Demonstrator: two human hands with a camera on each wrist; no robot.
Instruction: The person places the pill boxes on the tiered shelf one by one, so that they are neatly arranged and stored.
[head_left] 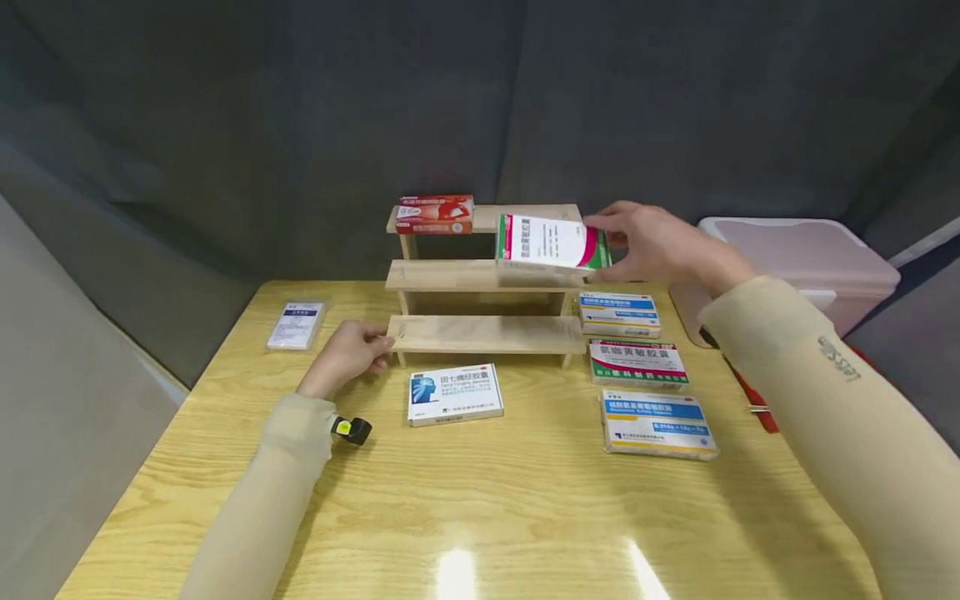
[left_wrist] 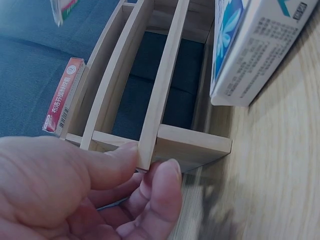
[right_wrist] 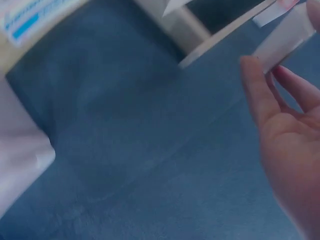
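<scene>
My right hand (head_left: pixel 652 242) grips the right end of a white, green and magenta medicine box (head_left: pixel 551 243) in front of the top and middle steps of a three-tier wooden rack (head_left: pixel 487 333). In the right wrist view the fingers (right_wrist: pixel 262 95) hold the box's end, and the image is blurred. At the lower left, my left hand (head_left: pixel 351 354) pinches the left end of the rack's bottom step; the left wrist view shows thumb and fingers round the board's corner. On the top step's left end sits a red medicine box (head_left: pixel 435 214).
A white box with a blue head picture (head_left: pixel 455 394) lies before the rack. To the right are two blue-and-white boxes (head_left: pixel 658 425) (head_left: pixel 619 314) and a magenta-and-white box (head_left: pixel 637 363). A small white packet (head_left: pixel 297 325) lies left. A pinkish lidded bin (head_left: pixel 802 258) stands back right.
</scene>
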